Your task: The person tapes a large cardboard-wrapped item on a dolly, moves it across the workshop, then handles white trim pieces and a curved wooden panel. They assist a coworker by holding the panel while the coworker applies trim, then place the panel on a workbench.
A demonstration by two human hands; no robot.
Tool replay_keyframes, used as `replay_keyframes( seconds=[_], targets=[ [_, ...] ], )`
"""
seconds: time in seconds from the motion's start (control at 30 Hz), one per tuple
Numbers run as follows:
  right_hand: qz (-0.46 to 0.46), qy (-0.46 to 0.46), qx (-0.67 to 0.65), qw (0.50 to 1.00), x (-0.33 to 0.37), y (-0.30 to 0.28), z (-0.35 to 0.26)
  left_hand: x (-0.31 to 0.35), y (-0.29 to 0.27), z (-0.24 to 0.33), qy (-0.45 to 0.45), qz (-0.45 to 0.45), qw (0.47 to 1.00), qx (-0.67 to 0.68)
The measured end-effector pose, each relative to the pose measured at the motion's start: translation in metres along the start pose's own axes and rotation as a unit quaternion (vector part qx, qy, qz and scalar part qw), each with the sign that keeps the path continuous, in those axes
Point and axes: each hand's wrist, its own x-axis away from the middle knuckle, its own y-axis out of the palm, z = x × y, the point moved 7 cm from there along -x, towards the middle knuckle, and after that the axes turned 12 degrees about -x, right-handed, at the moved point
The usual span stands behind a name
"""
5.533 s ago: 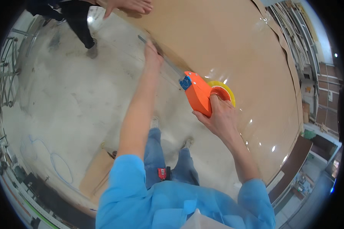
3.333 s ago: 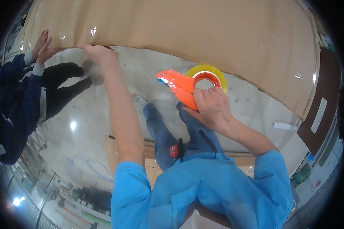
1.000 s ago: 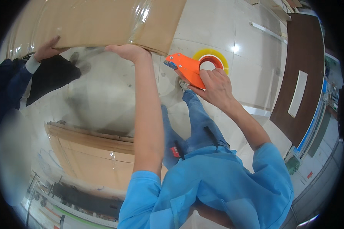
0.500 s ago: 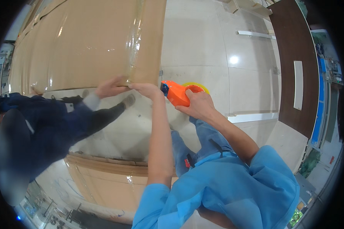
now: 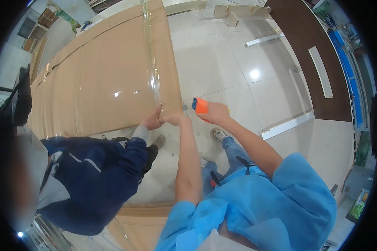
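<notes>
Head: right hand [image 5: 215, 113] gripping orange tape dispenser [image 5: 202, 105]; left hand [image 5: 178, 120], grip unclear, crowding co-worker's hand [image 5: 152, 120] at flat brown cardboard package's [image 5: 100, 79] near edge, likely risking bumps.

I grip the orange tape dispenser [image 5: 201, 106] in my right hand [image 5: 215, 113], blue end facing left, apart from the big flat package [image 5: 100, 83], wrapped in brown, a shiny clear tape strip [image 5: 150, 46] running along near its right edge

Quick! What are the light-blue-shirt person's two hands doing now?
Left hand: at the edge of the cardboard package; can't tell if it's gripping.
Right hand: closed, holding the orange tape dispenser.
</notes>
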Motion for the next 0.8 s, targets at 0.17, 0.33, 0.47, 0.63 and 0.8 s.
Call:
replay_keyframes(
  seconds=[0.17,0.33,0.47,0.63,0.8],
  targets=[
    [-0.003,0.175,-0.187,0.967,-0.004,-0.018,0.122,0.019,-0.011,-0.003,0.019,-0.149,0.986,0.068],
    [0.05,0.22,-0.341,0.913,-0.038,-0.028,0.212,0.07,-0.047,-0.078,-0.193,-0.047,0.98,0.024],
    [0.032,0.219,-0.475,0.851,-0.126,-0.037,0.243,0.071,0.09,-0.106,-0.076,-0.308,0.927,-0.2],
    [-0.045,0.185,-0.339,0.921,-0.212,-0.072,0.283,-0.038,0.273,-0.056,-0.078,-0.198,0.975,0.062],
    [-0.091,0.215,-0.192,0.953,-0.253,-0.116,0.356,-0.098,0.337,-0.027,0.022,-0.09,0.991,0.1]
  ],
)
